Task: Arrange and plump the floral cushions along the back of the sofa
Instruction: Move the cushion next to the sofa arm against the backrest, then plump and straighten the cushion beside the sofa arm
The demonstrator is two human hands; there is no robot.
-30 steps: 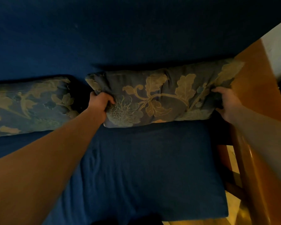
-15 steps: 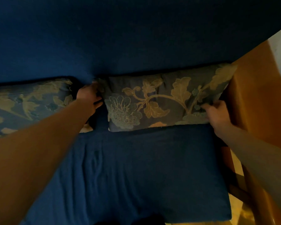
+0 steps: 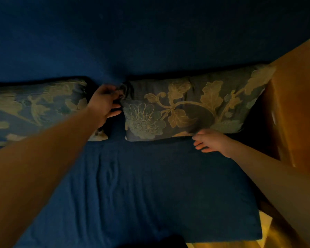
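Note:
Two dark floral cushions lean against the blue sofa back [image 3: 150, 38]. The right cushion [image 3: 191, 108] lies between the middle and the wooden armrest. The left cushion [image 3: 36, 108] runs off the left edge. My left hand [image 3: 104, 102] sits in the gap between them, fingers pinching the top left corner of the right cushion. My right hand [image 3: 210, 143] rests at the lower front edge of the right cushion, fingers spread and touching it, holding nothing. A dent shows in the cushion just above that hand.
The blue seat pad [image 3: 150, 185] fills the foreground, wrinkled near its middle. A wooden armrest [image 3: 293, 104] bounds the sofa on the right. Lit floor [image 3: 268, 233] shows at the bottom right.
My right hand left the cushion's right end and moved left and down to its lower edge. My left hand shifted up to the cushion's top left corner. The cushion settled against the armrest.

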